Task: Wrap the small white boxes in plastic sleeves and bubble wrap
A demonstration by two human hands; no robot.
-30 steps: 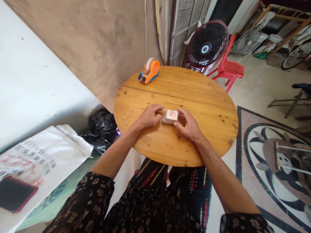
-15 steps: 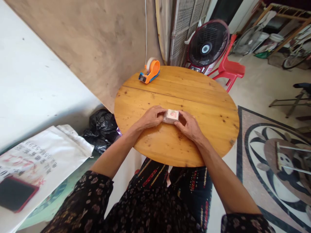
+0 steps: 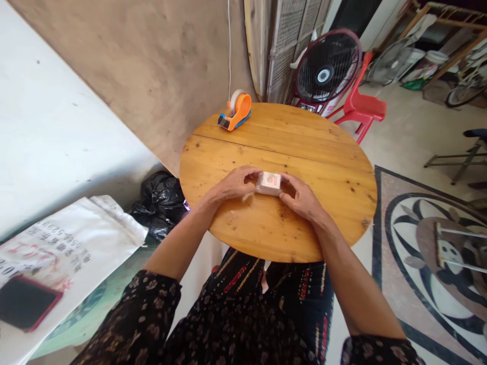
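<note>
A small pale block point(image 3: 271, 180) in clear wrapping, with reddish print on its top, lies near the middle of the round wooden table. What it is made of I cannot make out. My left hand point(image 3: 236, 183) curls at its left end, with fingertips against the far corner and the thumb close to the near side. From the other end, my right hand point(image 3: 302, 197) holds it between thumb and fingers. Both wrists rest at or just above the tabletop point(image 3: 266, 233).
An orange and blue tape dispenser point(image 3: 240, 111) stands at the table's far left edge. Behind the table are a fan point(image 3: 323, 75) and a red chair point(image 3: 365, 107). Black plastic bags point(image 3: 160, 200) lie left, near a white sack point(image 3: 87, 223) bearing a phone point(image 3: 28, 303).
My right thumb has shifted from the block's near face towards its right corner, and my left thumb has moved slightly. The block has stayed in nearly the same place.
</note>
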